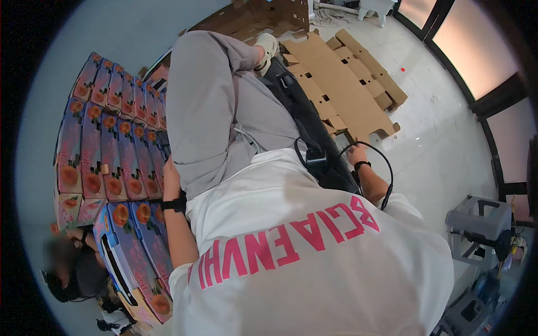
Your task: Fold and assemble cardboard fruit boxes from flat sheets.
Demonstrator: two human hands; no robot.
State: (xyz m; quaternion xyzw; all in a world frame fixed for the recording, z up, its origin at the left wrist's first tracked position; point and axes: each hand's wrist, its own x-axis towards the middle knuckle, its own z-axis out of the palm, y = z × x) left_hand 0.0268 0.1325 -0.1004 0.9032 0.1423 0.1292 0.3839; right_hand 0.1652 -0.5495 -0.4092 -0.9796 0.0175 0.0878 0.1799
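White printed shirt (314, 263) fills the foreground. Left hand (170, 178) rests against stacked purple fruit-printed boxes (106, 151); right hand (355, 154) reaches toward flat brown cardboard sheets (347, 84). Whether either hand's fingers are clenched cannot be told.

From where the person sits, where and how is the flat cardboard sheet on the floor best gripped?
Grip the cardboard sheet at its near edge, coming from the right hand side. It lies flat on the floor, so only edges and cut-out slots offer a hold.

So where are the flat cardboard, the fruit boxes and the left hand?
Flat cardboard (342, 84), head view, middle of the top sheet.
Fruit boxes (112, 151), head view, front of the stacked pile.
Left hand (170, 179), head view, back of the hand above the wristband.
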